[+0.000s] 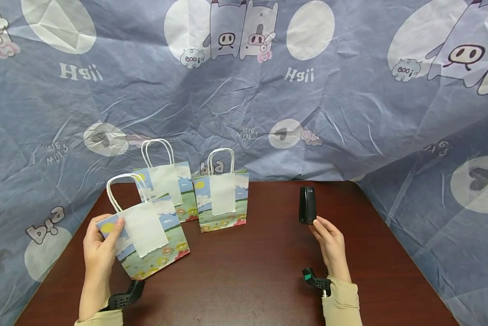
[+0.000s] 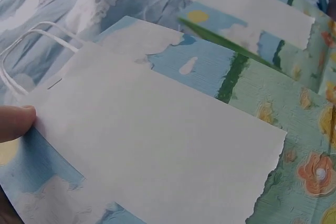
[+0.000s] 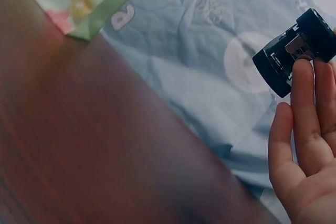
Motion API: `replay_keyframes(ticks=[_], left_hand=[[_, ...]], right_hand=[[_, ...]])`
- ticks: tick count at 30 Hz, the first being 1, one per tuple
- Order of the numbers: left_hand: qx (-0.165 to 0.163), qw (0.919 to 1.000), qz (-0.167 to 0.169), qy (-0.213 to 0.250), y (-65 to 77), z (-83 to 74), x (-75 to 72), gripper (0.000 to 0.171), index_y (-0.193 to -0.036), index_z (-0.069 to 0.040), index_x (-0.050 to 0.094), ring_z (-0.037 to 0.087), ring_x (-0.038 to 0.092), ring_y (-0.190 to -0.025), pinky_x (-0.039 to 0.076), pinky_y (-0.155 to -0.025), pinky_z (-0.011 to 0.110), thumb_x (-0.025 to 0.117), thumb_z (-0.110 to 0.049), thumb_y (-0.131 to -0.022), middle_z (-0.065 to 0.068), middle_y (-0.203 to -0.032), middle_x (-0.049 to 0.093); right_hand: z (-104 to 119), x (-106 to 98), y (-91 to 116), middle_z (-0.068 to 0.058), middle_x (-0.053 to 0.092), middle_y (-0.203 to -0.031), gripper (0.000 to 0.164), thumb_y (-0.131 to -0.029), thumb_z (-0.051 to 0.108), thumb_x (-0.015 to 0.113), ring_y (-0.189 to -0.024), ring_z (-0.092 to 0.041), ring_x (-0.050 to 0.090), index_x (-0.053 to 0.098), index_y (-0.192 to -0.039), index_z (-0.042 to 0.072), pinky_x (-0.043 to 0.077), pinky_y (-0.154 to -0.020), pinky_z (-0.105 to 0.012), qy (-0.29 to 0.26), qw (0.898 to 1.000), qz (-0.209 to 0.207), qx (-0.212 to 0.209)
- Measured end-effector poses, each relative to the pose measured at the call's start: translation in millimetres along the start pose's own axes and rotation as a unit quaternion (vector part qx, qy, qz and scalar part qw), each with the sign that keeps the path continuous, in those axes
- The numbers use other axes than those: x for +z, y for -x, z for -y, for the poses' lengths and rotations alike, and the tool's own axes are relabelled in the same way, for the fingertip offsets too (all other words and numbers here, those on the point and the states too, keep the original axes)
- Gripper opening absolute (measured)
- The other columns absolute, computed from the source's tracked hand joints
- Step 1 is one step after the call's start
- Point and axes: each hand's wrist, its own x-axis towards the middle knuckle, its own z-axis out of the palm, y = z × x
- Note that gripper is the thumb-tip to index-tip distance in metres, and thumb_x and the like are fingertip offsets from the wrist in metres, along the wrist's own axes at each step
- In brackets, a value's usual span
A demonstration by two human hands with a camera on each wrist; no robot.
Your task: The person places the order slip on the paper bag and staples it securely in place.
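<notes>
My left hand [image 1: 101, 244] grips the upper left edge of a paper gift bag [image 1: 176, 237], thumb on its front. The bag is tilted and has white handles and a painted sky-and-flowers print. A white paper sheet [image 2: 152, 135] lies on its front, with one staple [image 2: 54, 83] near the top by the handles. At the right, my right hand [image 1: 331, 242] holds a black stapler [image 1: 308, 206] by its lower end. In the right wrist view, fingertips touch the underside of the stapler [image 3: 296, 51]; the thumb is hidden there.
Two similar bags stand behind: one bag [image 1: 191, 194] partly covered by the held one, another bag [image 1: 244, 199] at centre, both with white sheets on front. The dark wooden table [image 1: 260, 271] ends at a blue patterned cloth [image 1: 244, 113] hanging behind.
</notes>
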Motion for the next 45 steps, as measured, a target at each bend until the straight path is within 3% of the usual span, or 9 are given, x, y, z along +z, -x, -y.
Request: replay_keyframes(ticks=[7,16,22,23,30,38,42,45], left_hand=[[0.012,0.9993,-0.030,0.019,-4.1,0.9,-13.1,0.015,-0.098,-0.002,0.060,0.008,0.053,-0.066,0.044,-0.056,0.015,0.065,0.003,-0.085,-0.001,-0.078,0.058],[0.005,0.9948,-0.056,0.085,-8.1,3.4,-27.9,0.017,-0.097,0.000,0.061,0.008,0.055,-0.064,0.044,-0.055,0.015,0.066,0.006,-0.082,0.001,-0.077,0.060],[0.018,0.9904,-0.064,0.122,-13.4,19.6,-41.2,0.021,-0.099,0.002,0.060,0.009,0.056,-0.065,0.045,-0.055,0.015,0.068,0.005,-0.081,0.003,-0.079,0.061],[0.025,0.9915,-0.063,0.111,-13.8,21.1,-42.8,0.021,-0.100,0.002,0.060,0.008,0.057,-0.066,0.046,-0.056,0.014,0.068,0.005,-0.081,0.003,-0.079,0.061],[0.029,0.9891,-0.072,0.125,-12.1,11.3,-43.0,0.020,-0.098,0.004,0.060,0.009,0.056,-0.067,0.045,-0.056,0.015,0.068,0.008,-0.080,0.003,-0.078,0.062],[0.061,0.9908,-0.035,0.116,-23.4,41.0,-56.5,0.035,-0.114,0.008,0.056,0.011,0.060,-0.070,0.048,-0.057,0.017,0.068,0.005,-0.082,0.006,-0.087,0.063],[0.066,0.9873,-0.028,0.142,-26.8,49.4,-60.1,0.038,-0.116,0.010,0.054,0.014,0.060,-0.072,0.048,-0.059,0.018,0.068,0.006,-0.081,0.010,-0.090,0.062],[0.076,0.9883,-0.024,0.130,-26.0,47.4,-59.6,0.038,-0.116,0.010,0.054,0.013,0.060,-0.074,0.048,-0.060,0.018,0.067,0.007,-0.081,0.009,-0.092,0.063]], right_hand=[[-10.5,-11.5,-0.7,0.001,0.069,-0.091,0.015,-0.091,0.004,0.060,-0.082,-0.012,0.067,0.073,-0.098,0.009,0.052,-0.081,-0.031,0.014,0.999,-0.003,0.037],[-18.7,-21.8,-0.4,0.000,0.069,-0.089,0.013,-0.092,0.007,0.061,-0.082,-0.012,0.067,0.073,-0.096,0.011,0.052,-0.080,-0.034,0.035,0.998,-0.002,0.056],[-21.0,-26.6,-0.4,0.001,0.068,-0.091,0.011,-0.092,0.011,0.062,-0.084,-0.013,0.067,0.072,-0.097,0.014,0.051,-0.082,-0.036,0.062,0.995,0.002,0.076],[-21.4,-27.4,-0.4,0.001,0.067,-0.091,0.011,-0.092,0.012,0.062,-0.084,-0.013,0.067,0.072,-0.097,0.014,0.051,-0.082,-0.036,0.066,0.995,0.001,0.079],[-24.4,-31.8,0.8,0.002,0.067,-0.090,0.010,-0.092,0.013,0.061,-0.084,-0.012,0.067,0.071,-0.096,0.016,0.052,-0.080,-0.032,0.086,0.991,-0.008,0.103],[-26.2,-32.9,1.9,0.001,0.065,-0.089,0.012,-0.093,0.010,0.060,-0.082,-0.013,0.066,0.071,-0.091,0.017,0.053,-0.077,-0.032,0.072,0.991,-0.010,0.110],[-26.4,-32.9,2.3,0.001,0.063,-0.091,0.009,-0.092,0.010,0.061,-0.081,-0.012,0.066,0.070,-0.094,0.013,0.054,-0.075,-0.031,0.071,0.990,-0.009,0.119],[-27.0,-33.0,2.7,0.001,0.062,-0.093,0.008,-0.091,0.012,0.063,-0.082,-0.012,0.065,0.069,-0.096,0.011,0.054,-0.074,-0.031,0.078,0.989,-0.010,0.127]])
